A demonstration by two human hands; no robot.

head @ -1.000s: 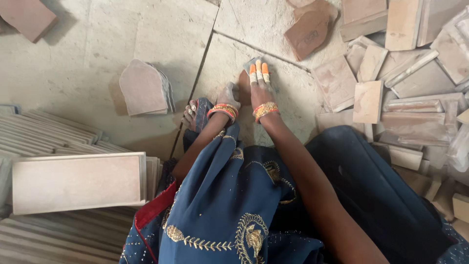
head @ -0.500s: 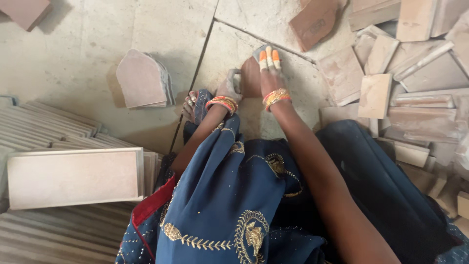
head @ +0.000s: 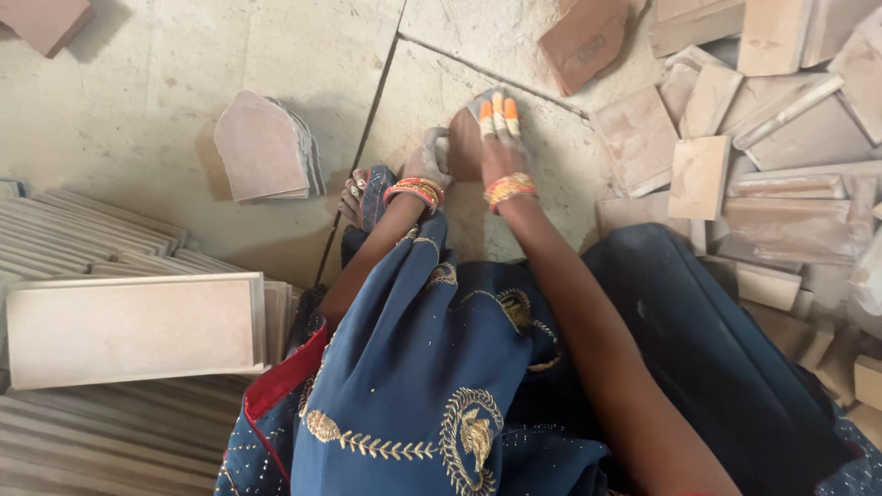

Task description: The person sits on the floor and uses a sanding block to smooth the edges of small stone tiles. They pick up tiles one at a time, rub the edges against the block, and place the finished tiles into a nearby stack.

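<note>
My right hand lies flat on a small reddish stone tile on the stone floor, fingers wrapped in orange and white tape, bangles at the wrist. My left hand, dusty and curled, grips the tile's left edge, with red and orange bangles on its wrist. The tile is mostly hidden beneath both hands. My toes show just left of the left hand.
A stack of arch-shaped tiles stands to the left. Long rectangular slabs are piled at lower left. Loose tiles and offcuts crowd the right side. A reddish tile lies at top. Blue embroidered cloth covers my lap.
Both hands stay pressed on the tile and seem to have pushed it slightly away from me; the view has shifted a little.
</note>
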